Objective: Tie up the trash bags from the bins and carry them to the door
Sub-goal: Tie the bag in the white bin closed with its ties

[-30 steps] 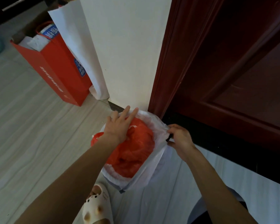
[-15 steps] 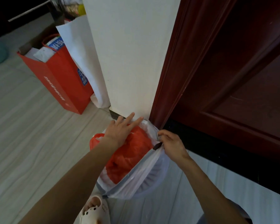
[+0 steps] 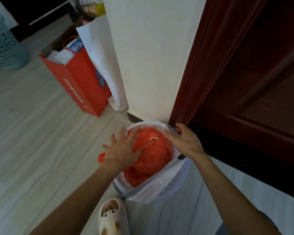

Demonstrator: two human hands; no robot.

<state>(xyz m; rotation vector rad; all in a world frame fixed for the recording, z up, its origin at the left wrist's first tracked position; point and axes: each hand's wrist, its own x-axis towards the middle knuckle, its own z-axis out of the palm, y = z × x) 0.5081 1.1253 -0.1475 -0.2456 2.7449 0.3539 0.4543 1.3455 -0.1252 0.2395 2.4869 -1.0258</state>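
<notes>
A white trash bag lines a small bin on the floor beside the dark red door. Red plastic rubbish fills it to the top. My left hand lies flat on the red plastic with fingers spread, pressing it down. My right hand rests over the far right rim of the white bag, fingers extended along the edge; whether it pinches the bag is hidden.
A red paper bag with papers stands against the white wall, a white paper bag behind it. A teal mesh basket is at the far left. My slippered foot is just in front of the bin.
My right hand let go of the right side of the bag's rim and moved up to its far edge. My left hand slid lower and left on the red plastic.
</notes>
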